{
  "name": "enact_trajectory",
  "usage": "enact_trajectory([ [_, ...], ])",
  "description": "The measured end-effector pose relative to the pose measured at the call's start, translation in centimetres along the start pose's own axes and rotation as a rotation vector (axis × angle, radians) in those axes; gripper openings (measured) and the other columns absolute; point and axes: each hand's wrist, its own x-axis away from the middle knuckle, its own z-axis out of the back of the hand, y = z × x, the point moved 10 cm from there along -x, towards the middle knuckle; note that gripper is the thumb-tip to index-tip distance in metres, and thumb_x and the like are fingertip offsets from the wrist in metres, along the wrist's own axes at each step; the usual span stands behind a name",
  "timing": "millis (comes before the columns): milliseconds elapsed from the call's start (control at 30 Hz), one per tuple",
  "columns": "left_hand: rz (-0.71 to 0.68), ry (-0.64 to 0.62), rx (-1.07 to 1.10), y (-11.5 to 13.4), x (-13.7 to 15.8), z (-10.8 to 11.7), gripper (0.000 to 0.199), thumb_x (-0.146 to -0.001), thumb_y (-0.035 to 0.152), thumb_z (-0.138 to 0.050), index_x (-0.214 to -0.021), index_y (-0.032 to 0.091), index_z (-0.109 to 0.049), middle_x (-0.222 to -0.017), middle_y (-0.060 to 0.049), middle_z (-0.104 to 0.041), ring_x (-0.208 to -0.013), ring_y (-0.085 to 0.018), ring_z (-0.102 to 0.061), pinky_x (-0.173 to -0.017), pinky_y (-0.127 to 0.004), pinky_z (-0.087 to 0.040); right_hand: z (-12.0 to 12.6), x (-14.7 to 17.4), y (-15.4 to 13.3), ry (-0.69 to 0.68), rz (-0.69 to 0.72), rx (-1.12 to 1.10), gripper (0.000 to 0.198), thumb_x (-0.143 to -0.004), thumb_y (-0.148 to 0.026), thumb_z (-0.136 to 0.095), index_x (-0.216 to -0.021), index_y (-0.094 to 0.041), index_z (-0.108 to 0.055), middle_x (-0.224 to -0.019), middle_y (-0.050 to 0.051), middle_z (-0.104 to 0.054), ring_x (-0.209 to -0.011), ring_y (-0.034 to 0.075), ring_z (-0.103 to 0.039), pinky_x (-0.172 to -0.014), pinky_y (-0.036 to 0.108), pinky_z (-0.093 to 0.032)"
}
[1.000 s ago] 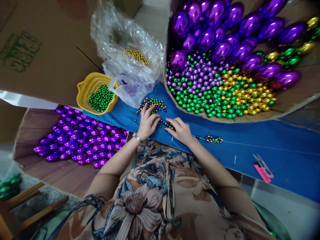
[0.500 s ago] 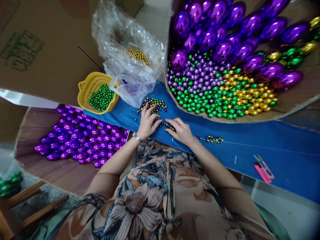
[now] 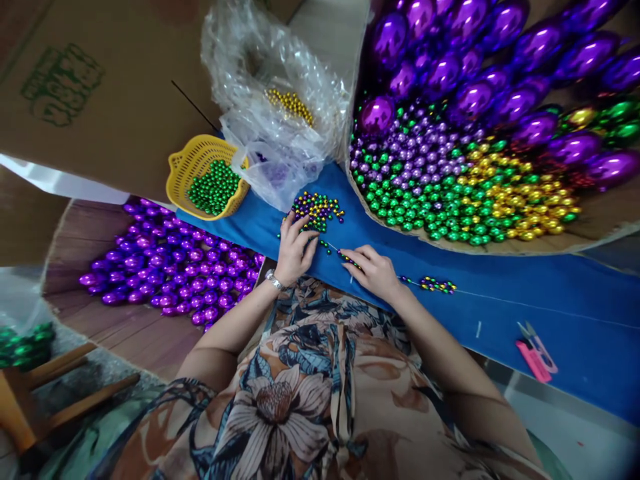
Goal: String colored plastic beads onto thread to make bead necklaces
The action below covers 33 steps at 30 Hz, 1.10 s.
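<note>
My left hand (image 3: pixel 295 252), a watch on its wrist, rests at the near left edge of a loose pile of small purple, gold and green beads (image 3: pixel 323 208) on the blue cloth. Its fingers are spread, and I see nothing held between them. My right hand (image 3: pixel 373 272) pinches a thin needle (image 3: pixel 331 246) with several beads threaded on it, the bare tip pointing toward the left hand. Two loose green beads (image 3: pixel 326 247) lie near that tip. Beyond the right wrist, a strung cluster of beads (image 3: pixel 437 285) sits on a white thread (image 3: pixel 525 305) running off to the right.
A yellow basket (image 3: pixel 181 190) of green beads stands at the left, beside a clear plastic bag (image 3: pixel 280 60). A cardboard box (image 3: pixel 545 248) of mixed beads borders the cloth (image 3: pixel 590 360) behind. Pink-handled snips (image 3: pixel 535 360) lie right. Purple beads fill another box (image 3: pixel 65 280).
My left hand has moved away from the needle tip, back toward the bead pile. My right hand keeps hold of the needle, its tip now bare. The whole view has shifted slightly.
</note>
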Motion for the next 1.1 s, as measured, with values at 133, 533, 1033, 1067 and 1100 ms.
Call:
enact_trajectory([
  [133,-0.006,-0.056,-0.025,0.6,1.5,-0.5,0.016,-0.093,0.03,-0.052,-0.1,0.022,-0.064,-0.135,-0.007,-0.056,-0.145,-0.028,-0.028,-0.118,-0.059,-0.027,0.1,0.8,-0.4,-0.041,0.007,0.034,0.034,-0.097,-0.039,-0.048,-0.123,-0.025,-0.065,-0.1,0.006,-0.066,-0.08,0.011,-0.062,-0.065,0.02,-0.049],
  [533,-0.009,-0.111,-0.046,1.6,3.5,-1.9,0.017,-0.092,0.03,-0.055,-0.104,0.025,-0.066,-0.138,-0.009,-0.054,-0.147,-0.03,-0.024,-0.117,-0.062,-0.021,0.0,1.1,-0.6,-0.081,0.028,0.1,0.034,-0.098,-0.039,-0.048,-0.125,-0.026,-0.065,-0.099,0.004,-0.066,-0.076,0.009,-0.062,-0.06,0.02,-0.044],
  [1033,0.14,0.08,-0.139,-2.6,3.2,2.0,0.019,-0.094,0.028,-0.05,-0.105,0.021,-0.064,-0.135,-0.01,-0.054,-0.145,-0.03,-0.028,-0.116,-0.058,-0.028,-1.6,-1.1,-4.0,-0.092,0.081,0.134,0.034,-0.099,-0.036,-0.044,-0.124,-0.028,-0.066,-0.098,0.004,-0.066,-0.07,0.009,-0.06,-0.06,0.02,-0.046],
  [1067,0.145,0.083,-0.136,-2.7,3.3,2.1,0.019,-0.094,0.028,-0.049,-0.105,0.021,-0.064,-0.135,-0.011,-0.055,-0.145,-0.029,-0.028,-0.116,-0.058,-0.028,-1.9,-1.2,-4.4,-0.092,0.082,0.149,0.034,-0.099,-0.036,-0.044,-0.124,-0.028,-0.066,-0.097,0.004,-0.066,-0.068,0.009,-0.06,-0.059,0.02,-0.045],
  [1100,0.152,0.08,-0.131,-2.9,3.5,2.2,0.019,-0.095,0.029,-0.049,-0.104,0.021,-0.064,-0.135,-0.011,-0.055,-0.146,-0.029,-0.028,-0.116,-0.059,-0.027,-2.2,-1.4,-4.7,-0.092,0.077,0.161,0.035,-0.099,-0.035,-0.043,-0.124,-0.028,-0.066,-0.097,0.004,-0.066,-0.067,0.009,-0.06,-0.059,0.02,-0.045],
])
